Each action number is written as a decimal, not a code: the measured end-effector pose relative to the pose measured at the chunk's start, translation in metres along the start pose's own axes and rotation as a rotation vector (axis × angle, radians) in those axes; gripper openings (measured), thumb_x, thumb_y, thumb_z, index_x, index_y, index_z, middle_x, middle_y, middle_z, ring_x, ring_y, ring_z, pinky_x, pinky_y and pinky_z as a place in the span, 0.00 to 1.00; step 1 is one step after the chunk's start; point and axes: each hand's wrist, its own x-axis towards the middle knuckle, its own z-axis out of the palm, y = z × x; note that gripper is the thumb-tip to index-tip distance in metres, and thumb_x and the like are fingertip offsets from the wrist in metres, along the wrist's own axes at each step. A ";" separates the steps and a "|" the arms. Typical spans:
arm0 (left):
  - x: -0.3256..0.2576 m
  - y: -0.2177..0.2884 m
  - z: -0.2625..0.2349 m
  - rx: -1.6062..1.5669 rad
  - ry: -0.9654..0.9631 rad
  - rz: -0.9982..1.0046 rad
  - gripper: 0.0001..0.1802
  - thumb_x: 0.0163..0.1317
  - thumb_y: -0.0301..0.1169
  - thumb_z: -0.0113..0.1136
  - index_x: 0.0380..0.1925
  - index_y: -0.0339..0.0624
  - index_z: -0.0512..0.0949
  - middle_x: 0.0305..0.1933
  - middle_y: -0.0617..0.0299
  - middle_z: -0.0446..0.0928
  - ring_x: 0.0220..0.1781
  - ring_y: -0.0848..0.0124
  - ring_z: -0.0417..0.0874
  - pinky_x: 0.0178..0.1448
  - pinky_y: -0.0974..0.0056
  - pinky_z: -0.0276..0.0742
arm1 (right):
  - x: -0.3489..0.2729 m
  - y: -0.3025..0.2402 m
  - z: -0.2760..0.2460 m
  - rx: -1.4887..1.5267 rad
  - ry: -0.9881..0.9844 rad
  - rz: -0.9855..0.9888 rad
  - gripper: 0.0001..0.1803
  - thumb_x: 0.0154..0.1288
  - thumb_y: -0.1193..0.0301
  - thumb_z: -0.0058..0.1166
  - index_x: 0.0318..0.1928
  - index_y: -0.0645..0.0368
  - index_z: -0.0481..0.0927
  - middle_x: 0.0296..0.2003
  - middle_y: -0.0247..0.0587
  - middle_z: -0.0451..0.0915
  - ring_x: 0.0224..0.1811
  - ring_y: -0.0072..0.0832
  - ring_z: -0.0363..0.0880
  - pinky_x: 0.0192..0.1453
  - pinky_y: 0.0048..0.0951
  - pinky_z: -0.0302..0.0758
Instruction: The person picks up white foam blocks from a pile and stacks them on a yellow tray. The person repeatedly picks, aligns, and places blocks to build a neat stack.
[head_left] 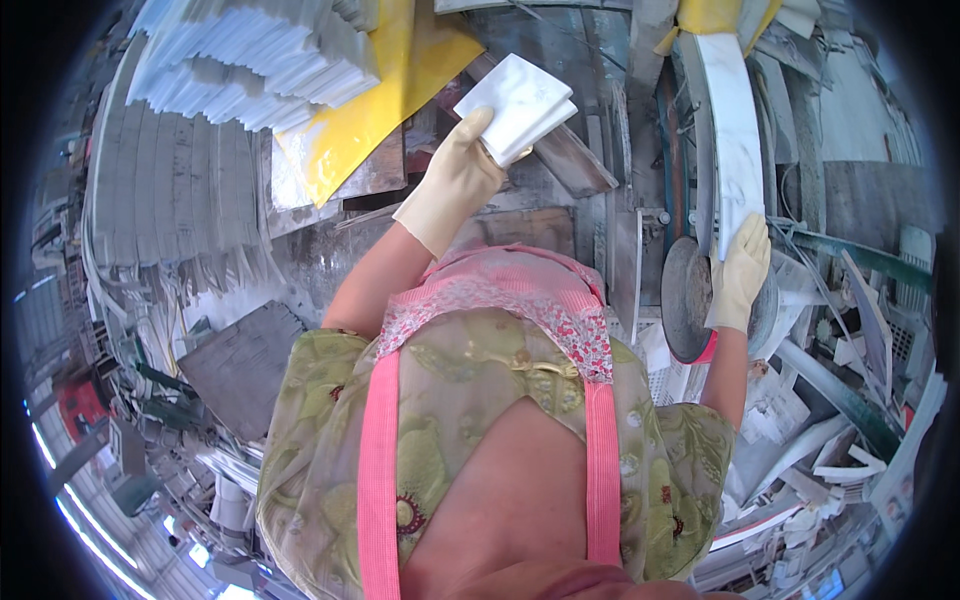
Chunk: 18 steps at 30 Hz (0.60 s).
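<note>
Left hand [465, 165] round tiles [516, 97]; right hand [740, 272] on strip [737, 140]

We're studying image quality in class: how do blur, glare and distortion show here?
Head view: the white tiles look fairly sharp, veining visible; same view: the slab stack, upper left, looks streaky, possibly blurred; same view: light strips, lower left, glare; same view: black vignetting surrounds the fisheye-bent scene.

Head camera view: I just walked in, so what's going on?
A person's cream-gloved left hand holds two white, grey-veined rectangular stone-like slabs together. Their cream-gloved right hand touches the near end of a long white, grey-veined strip, beside a dark round wheel; whether it grips is unclear. At upper left, a glossy yellow sheet lies beside a stack of thin, pale grey pieces.
</note>
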 end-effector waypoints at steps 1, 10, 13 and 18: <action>-0.001 0.001 -0.001 -0.014 -0.020 0.006 0.26 0.71 0.32 0.60 0.66 0.39 0.69 0.63 0.54 0.79 0.61 0.58 0.84 0.56 0.52 0.86 | 0.000 0.002 0.003 0.012 0.034 -0.017 0.46 0.65 0.57 0.64 0.75 0.67 0.59 0.72 0.58 0.65 0.76 0.45 0.63 0.80 0.45 0.58; -0.021 0.038 -0.029 0.280 -0.011 0.248 0.29 0.69 0.31 0.63 0.67 0.37 0.68 0.63 0.54 0.78 0.61 0.62 0.84 0.56 0.56 0.86 | 0.005 0.014 -0.020 0.293 -0.078 0.191 0.32 0.73 0.55 0.56 0.70 0.59 0.68 0.58 0.52 0.81 0.56 0.53 0.81 0.61 0.46 0.77; -0.038 0.063 -0.046 0.521 0.030 0.420 0.29 0.65 0.31 0.69 0.64 0.35 0.72 0.57 0.57 0.82 0.53 0.70 0.85 0.52 0.64 0.83 | 0.022 -0.021 -0.047 0.639 -0.071 0.376 0.27 0.70 0.54 0.61 0.58 0.62 0.81 0.45 0.49 0.88 0.47 0.48 0.86 0.54 0.45 0.77; -0.063 0.097 -0.082 0.816 0.333 0.439 0.23 0.65 0.30 0.68 0.58 0.34 0.77 0.45 0.59 0.86 0.42 0.73 0.83 0.48 0.64 0.80 | 0.034 -0.162 -0.095 1.204 0.014 0.363 0.24 0.72 0.56 0.61 0.53 0.67 0.82 0.40 0.39 0.83 0.41 0.24 0.80 0.46 0.32 0.75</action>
